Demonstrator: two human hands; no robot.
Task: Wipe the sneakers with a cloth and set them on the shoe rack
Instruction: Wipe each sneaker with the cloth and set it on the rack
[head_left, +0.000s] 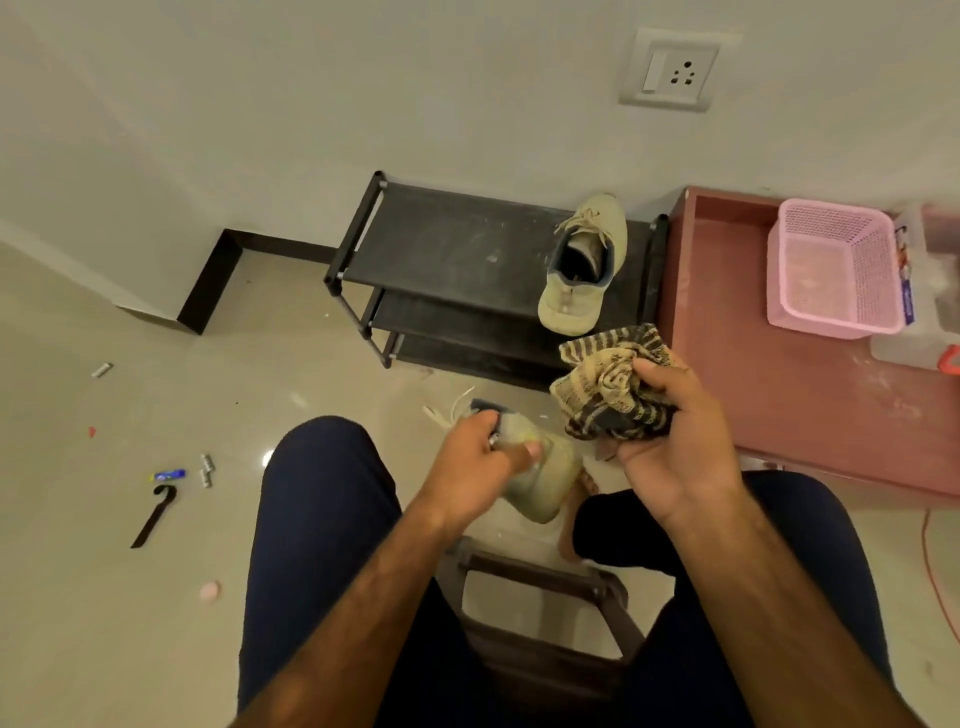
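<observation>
sneaker (540, 483) gripped in left hand (475, 457), cloth (610, 384) in right hand (670, 441)

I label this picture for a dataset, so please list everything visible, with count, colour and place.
shoe rack: 1, black, against wall
sneaker on rack: 1, beige, top shelf, right end
held sneaker: 1, beige, low between knees
cloth: 1, striped beige-dark, before rack's right corner
table: 1, reddish, right of rack
basket: 1, pink, on table
wall socket: 1, white, wall above
black tool: 1, floor left
stool: 1, dark, under person
left hand: 1, grips held sneaker
right hand: 1, holds cloth
</observation>
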